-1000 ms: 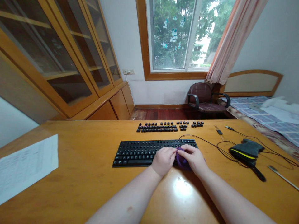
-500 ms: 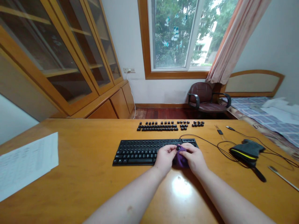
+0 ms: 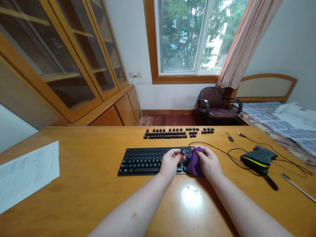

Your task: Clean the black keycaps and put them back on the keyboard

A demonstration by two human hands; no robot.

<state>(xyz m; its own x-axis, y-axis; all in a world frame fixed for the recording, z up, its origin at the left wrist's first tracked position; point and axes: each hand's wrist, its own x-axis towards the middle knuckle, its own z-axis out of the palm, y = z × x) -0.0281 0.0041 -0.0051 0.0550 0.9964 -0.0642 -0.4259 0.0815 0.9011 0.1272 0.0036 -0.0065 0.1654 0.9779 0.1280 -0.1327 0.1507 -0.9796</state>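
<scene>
Between thumb and fingers, my left hand (image 3: 171, 163) pinches a small black keycap (image 3: 183, 152) above the keyboard. My right hand (image 3: 208, 162) grips a bunched purple cloth (image 3: 196, 164), which hangs down over the keyboard's right part. The black keyboard (image 3: 142, 161) lies flat in front of me. Caps sit on its lower rows, while bare switch stems show along its upper rows. Both hands and the cloth hide much of its right side.
Loose keycaps (image 3: 165, 135) are laid out in rows along the desk's far edge. To the right are a cable (image 3: 228, 153), a grey-black glove-like item (image 3: 259, 158), a small puller (image 3: 230, 138) and a thin brush (image 3: 296, 187). Papers (image 3: 29, 174) lie at the left.
My hands have parted slightly. The keycap has come away from the purple cloth in my left hand, and the cloth has shifted right with my right hand.
</scene>
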